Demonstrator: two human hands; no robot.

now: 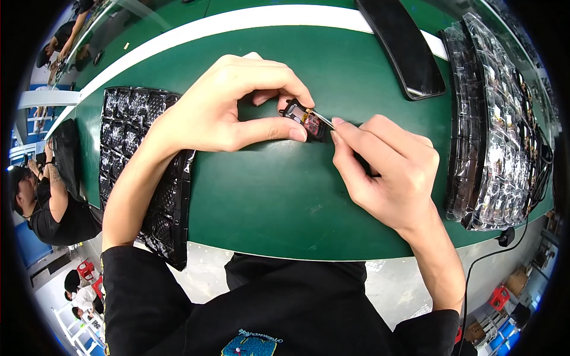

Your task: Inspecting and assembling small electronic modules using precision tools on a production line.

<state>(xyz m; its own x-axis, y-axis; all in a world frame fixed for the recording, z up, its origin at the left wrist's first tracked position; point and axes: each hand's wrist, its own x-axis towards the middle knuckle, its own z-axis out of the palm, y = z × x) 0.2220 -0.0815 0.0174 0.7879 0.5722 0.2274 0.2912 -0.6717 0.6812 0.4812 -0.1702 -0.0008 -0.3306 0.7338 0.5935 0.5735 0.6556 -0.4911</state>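
Note:
Between the thumb and fingers of my left hand [228, 110] is a small black electronic device housing [313, 127], tilted just above the green table. Its inner side shows a grey part, a strip of yellow and some reddish parts, too small to make out well. My right hand [392, 163] is closed in a pinch on slim metal tweezers [322, 118]. The tip of the tweezers reaches the upper edge of the housing, next to the yellow strip. Most of the tool is hidden inside my right hand.
A black plastic blister tray [169, 219] lies under my left forearm. Stacked trays [496, 130] with clear pockets stand at the right. A black phone-like slab [407, 50] lies at the back right. A cable [469, 273] hangs off the right edge. Another person [56, 204] sits at the left.

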